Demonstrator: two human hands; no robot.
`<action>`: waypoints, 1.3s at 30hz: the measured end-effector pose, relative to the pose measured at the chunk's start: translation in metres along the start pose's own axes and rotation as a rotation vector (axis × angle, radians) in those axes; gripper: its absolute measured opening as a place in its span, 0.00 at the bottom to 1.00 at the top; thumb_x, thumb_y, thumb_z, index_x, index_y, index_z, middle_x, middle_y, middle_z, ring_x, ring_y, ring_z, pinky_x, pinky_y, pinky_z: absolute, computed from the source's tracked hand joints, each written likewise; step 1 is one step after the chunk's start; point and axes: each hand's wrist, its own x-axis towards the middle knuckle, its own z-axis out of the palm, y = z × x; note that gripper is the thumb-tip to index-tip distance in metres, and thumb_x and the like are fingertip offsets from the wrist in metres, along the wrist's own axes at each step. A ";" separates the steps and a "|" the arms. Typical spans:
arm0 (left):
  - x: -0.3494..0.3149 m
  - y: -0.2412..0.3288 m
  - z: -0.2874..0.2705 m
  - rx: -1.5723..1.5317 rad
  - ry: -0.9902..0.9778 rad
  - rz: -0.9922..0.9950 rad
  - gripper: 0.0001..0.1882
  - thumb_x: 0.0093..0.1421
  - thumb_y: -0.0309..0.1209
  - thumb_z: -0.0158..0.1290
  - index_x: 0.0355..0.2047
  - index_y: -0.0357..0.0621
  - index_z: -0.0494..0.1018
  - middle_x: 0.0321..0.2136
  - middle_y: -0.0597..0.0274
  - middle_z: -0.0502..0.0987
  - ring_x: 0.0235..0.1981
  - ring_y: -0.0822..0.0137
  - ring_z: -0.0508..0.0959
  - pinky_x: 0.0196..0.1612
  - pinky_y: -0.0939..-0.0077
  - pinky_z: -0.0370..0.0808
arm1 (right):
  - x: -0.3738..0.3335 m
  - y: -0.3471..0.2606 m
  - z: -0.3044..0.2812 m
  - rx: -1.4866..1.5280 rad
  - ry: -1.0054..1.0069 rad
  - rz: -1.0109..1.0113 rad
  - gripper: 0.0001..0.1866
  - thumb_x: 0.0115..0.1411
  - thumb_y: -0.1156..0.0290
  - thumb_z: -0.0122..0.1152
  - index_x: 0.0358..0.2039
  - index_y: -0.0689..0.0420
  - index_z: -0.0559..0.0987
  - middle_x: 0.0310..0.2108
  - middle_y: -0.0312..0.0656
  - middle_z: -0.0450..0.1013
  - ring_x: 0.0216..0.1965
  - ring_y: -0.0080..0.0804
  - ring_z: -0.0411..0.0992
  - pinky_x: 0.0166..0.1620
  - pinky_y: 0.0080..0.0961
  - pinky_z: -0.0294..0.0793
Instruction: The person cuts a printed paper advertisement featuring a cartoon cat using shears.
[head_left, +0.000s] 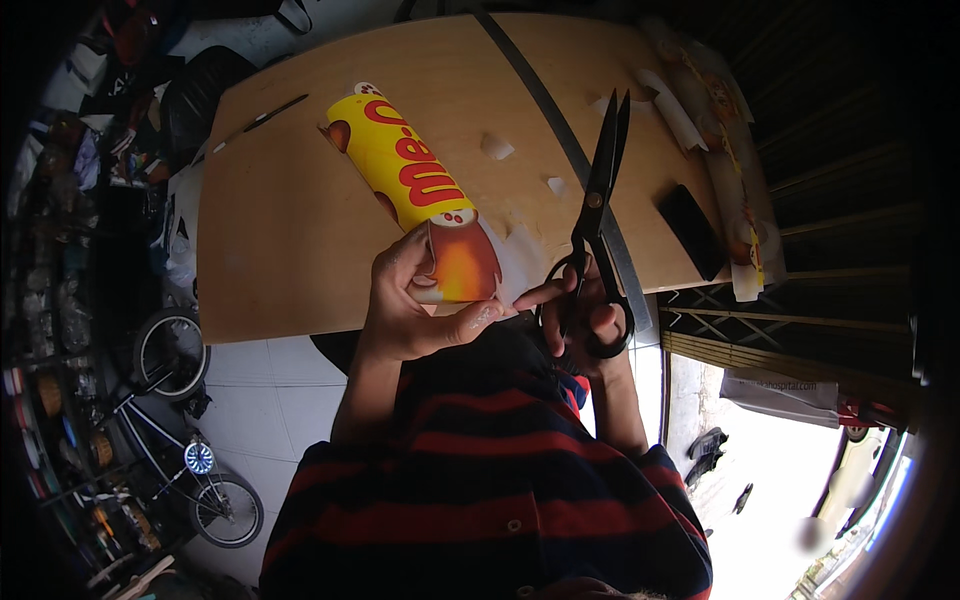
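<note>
My left hand [408,312] grips the near end of a printed sheet [405,165], yellow with red lettering and orange-brown patches, which curls into a loose roll. A whitish backing layer [512,262] peels away along its right edge. Black scissors [596,200] hang from my right hand [590,318], their handle loops around its fingers and their blades pointing away, slightly parted. A finger of the right hand reaches to the sheet's near corner, close to the left thumb. Whether that fingertip pinches the backing is hard to make out.
On the brown table [285,250] lie a long metal ruler [540,95], a black phone [692,232], a dark pen-like tool [275,112], paper scraps [497,147] and more rolled printed sheets [735,150]. A bicycle [175,445] stands on the floor at left, beside crowded shelves.
</note>
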 end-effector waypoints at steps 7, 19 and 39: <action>-0.016 -0.007 0.008 -0.007 -0.170 -0.109 0.23 0.44 0.20 0.59 0.41 0.28 0.64 0.29 0.55 0.76 0.29 0.69 0.78 0.38 0.77 0.74 | 0.037 -0.016 0.013 0.050 -0.016 0.117 0.18 0.51 0.63 0.60 0.35 0.55 0.63 0.30 0.54 0.72 0.14 0.24 0.62 0.17 0.14 0.57; -0.019 -0.013 0.005 -0.189 -0.165 -0.035 0.20 0.42 0.21 0.58 0.37 0.27 0.68 0.31 0.51 0.74 0.37 0.64 0.76 0.46 0.71 0.71 | 0.050 -0.002 0.020 0.093 -0.033 0.373 0.24 0.49 0.60 0.63 0.39 0.62 0.65 0.32 0.48 0.71 0.17 0.25 0.65 0.20 0.15 0.64; -0.017 -0.033 0.010 -0.283 0.106 -0.488 0.10 0.50 0.23 0.55 0.34 0.34 0.71 0.26 0.61 0.74 0.25 0.76 0.73 0.26 0.86 0.69 | 0.079 -0.026 0.017 0.065 0.106 0.001 0.24 0.44 0.77 0.59 0.44 0.61 0.65 0.40 0.43 0.68 0.44 0.35 0.68 0.51 0.31 0.65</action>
